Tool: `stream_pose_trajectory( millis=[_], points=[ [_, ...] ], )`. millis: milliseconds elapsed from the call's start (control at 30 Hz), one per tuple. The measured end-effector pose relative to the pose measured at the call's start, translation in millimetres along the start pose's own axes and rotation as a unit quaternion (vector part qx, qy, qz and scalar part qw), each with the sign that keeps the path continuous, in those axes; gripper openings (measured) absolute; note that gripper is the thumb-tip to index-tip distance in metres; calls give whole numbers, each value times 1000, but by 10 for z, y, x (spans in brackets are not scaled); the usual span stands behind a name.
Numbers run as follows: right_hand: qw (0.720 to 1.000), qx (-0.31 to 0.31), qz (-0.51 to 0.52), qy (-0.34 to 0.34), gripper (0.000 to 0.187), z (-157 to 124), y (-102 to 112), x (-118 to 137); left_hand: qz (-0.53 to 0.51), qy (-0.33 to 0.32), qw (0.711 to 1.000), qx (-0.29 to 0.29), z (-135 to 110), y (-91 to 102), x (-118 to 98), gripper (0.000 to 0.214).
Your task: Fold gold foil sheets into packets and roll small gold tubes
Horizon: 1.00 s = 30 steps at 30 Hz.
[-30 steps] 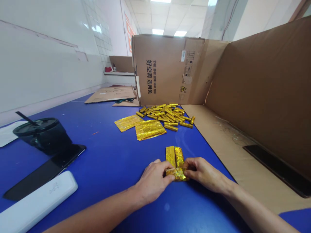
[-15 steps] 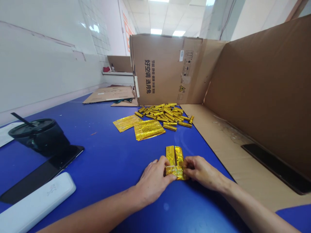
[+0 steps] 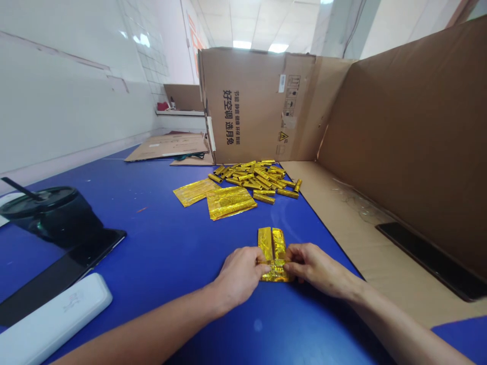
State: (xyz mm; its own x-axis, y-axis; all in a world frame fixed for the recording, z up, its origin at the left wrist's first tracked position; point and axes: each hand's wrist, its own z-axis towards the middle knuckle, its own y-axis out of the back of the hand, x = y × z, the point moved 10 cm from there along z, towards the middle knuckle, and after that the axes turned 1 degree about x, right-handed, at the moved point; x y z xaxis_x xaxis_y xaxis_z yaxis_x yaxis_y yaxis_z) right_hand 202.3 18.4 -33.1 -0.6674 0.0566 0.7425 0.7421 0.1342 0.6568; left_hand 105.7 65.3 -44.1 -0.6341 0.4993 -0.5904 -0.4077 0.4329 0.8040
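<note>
A partly folded sheet of gold foil paper (image 3: 279,242) lies on the blue table, its two long sides turned inward and its near end folded over. My left hand (image 3: 243,274) pinches the left edge of that near fold between thumb and fingers. On the opposite edge, my right hand (image 3: 310,268) is closed the same way. Beyond them sit flat gold foil sheets (image 3: 232,203) in two overlapping stacks. A heap of rolled gold foil pieces (image 3: 258,177) is behind these.
A dark cup with a straw (image 3: 53,213), a black phone-like slab (image 3: 68,268) and a white case (image 3: 57,319) stand at the left. Cardboard walls (image 3: 258,106) rise behind and to the right. A dark flat object (image 3: 429,261) lies on the right cardboard.
My left thumb and fingers have drawn together on the left edge of the fold. The near fold has shifted slightly; my right hand keeps its grip. The view has moved a little.
</note>
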Motion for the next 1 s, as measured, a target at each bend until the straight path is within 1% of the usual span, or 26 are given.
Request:
stream_pose_trajectory(
  millis=[100,200,333,500,633,833,900,1000],
  points=[
    [1000,2,-6,-3,8,9,-12,-39,22,-3,1000,11,27,-17,-11,12],
    [1000,4,-18,-8,9,15,-33,-59,54,-22,998,14,42,-17,-56,15],
    [999,-11,-37,-9,13,14,-17,-26,93,-42,995,12,36,-12,-115,17],
    [999,-14,-49,-1,14,12,-6,35,192,-63,979,10,3,-28,-214,18],
    [998,-26,-61,5,14,8,14,70,222,-75,972,10,-13,-48,-309,20],
    [996,-27,-79,1,17,1,11,88,276,-107,955,-16,-23,-94,-393,21],
    [996,-22,-86,-1,16,2,3,90,291,-117,949,-24,-25,-110,-399,21],
    [995,-21,-94,0,14,8,-1,95,323,-116,939,-33,-10,-122,-386,23]
  ],
)
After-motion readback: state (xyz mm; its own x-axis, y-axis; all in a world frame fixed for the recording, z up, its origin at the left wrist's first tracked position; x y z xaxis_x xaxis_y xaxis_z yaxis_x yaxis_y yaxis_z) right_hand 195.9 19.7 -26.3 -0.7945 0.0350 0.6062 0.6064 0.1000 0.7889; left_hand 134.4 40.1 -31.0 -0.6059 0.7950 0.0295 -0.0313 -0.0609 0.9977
